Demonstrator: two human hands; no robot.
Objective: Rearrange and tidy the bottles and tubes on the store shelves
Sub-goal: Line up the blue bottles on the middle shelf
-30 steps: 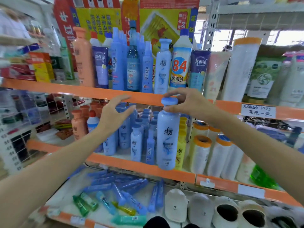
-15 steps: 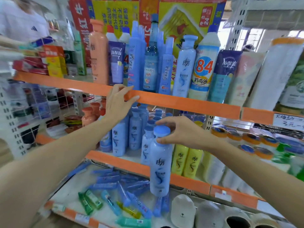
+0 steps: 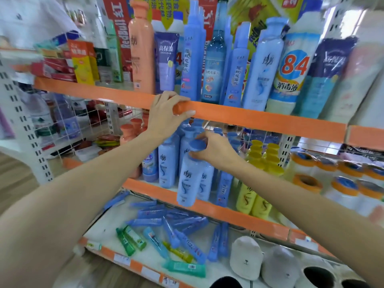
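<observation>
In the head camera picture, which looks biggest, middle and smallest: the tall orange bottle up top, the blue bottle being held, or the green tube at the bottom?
1. Orange bottle
2. Held blue bottle
3. Green tube
Nearness varies, so true sizes are unsure.

Orange-edged shelving (image 3: 259, 118) runs across the middle of the frame, on white perforated uprights (image 3: 14, 113); a white wire grid panel (image 3: 81, 119) stands at centre left; wood-toned floor (image 3: 18, 183) shows at lower left; red and yellow posters (image 3: 122, 28) fill the top centre; bright daylight washes out the upper right, where a pale upright (image 3: 334, 19) stands.
</observation>
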